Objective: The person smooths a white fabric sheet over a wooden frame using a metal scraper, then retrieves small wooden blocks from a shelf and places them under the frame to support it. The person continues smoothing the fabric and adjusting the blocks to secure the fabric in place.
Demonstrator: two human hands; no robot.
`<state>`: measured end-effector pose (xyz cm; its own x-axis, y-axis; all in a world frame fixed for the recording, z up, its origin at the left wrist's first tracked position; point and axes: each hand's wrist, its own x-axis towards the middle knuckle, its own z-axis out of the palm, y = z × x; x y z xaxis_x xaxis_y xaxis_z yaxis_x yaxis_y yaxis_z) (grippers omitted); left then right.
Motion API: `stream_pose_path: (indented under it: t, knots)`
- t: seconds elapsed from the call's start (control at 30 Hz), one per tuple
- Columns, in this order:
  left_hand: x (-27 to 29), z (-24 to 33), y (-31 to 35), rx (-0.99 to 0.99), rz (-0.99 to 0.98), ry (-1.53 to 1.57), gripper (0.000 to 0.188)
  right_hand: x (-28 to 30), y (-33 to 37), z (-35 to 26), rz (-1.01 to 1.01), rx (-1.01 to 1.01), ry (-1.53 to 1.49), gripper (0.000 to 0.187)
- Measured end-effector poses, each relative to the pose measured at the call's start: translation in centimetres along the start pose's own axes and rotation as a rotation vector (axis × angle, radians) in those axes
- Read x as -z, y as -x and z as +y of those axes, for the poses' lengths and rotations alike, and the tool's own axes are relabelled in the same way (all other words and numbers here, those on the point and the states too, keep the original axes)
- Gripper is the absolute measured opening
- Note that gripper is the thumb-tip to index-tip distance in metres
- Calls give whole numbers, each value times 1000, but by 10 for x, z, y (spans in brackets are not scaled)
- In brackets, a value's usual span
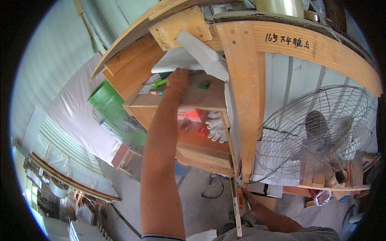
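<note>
My left hand (178, 79) reaches onto the upper shelf of a wooden cabinet (138, 113). Its fingers point away and are hidden, beneath a white sheet (177, 60) that hangs at the shelf's top. Beside it lie a bright green tool-like item (158, 83) and a small green-and-red box (157, 92). A green roundish thing (204, 85) sits farther right on that shelf. Low at the right, my right hand (248, 198) is closed round a slim yellow-orange thing (241, 198), partly hidden by the hand and an upright strip; its kind is unclear.
White gloves (217, 127) and a red box (195, 115) occupy the lower shelf. A wooden post (243, 88) rises beside the cabinet, with a large wire-caged fan (321, 132) to its right. A green barrel (108, 100) stands left. Over the cabinet runs a wooden tabletop edge (317, 46).
</note>
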<state>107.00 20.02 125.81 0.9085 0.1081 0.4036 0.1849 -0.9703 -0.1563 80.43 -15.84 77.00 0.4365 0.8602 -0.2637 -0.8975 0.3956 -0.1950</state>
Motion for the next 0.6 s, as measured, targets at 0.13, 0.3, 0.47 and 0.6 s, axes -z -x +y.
stream_pose_path:
  t: [0.13,0.3,0.47,0.6]
  knots:
    - [4,8,-10,93,-100,-50,35,9,-2,13,0,28,1,49]
    - [11,12,-14,124,-97,-83,34,5,-1,15,242,12,151,43]
    - [5,-5,-24,19,-46,-6,32,-16,-2,10,0,-46,-121,41]
    - [-9,-32,-34,-226,38,55,32,-41,7,5,56,-33,-68,42]
